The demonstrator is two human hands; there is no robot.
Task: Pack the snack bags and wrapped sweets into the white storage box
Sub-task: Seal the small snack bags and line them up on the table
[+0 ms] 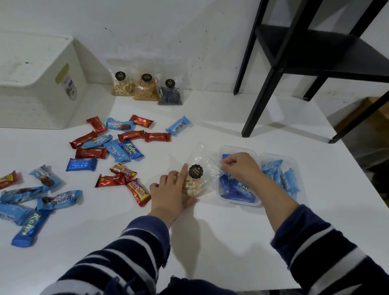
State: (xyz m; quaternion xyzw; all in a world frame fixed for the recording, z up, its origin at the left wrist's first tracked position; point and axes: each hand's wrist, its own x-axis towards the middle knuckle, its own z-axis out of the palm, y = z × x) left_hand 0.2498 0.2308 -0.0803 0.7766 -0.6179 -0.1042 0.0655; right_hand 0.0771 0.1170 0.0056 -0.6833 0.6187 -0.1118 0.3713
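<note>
A clear snack bag of small biscuits (199, 169) with a black round label lies on the white table in front of me. My left hand (172, 190) grips its lower end where the biscuits sit. My right hand (239, 166) pinches the bag's upper right edge. The white storage box (34, 84) stands at the back left. Three more snack bags (147, 88) lean against the wall. Several red and blue wrapped sweets (114, 144) lie scattered on the left half of the table.
Two clear plastic trays (260, 200) holding blue wrapped sweets sit to the right of the bag, partly under my right hand. A black shelf frame (266, 83) stands on the table's back right. The table edge (364, 175) runs along the right.
</note>
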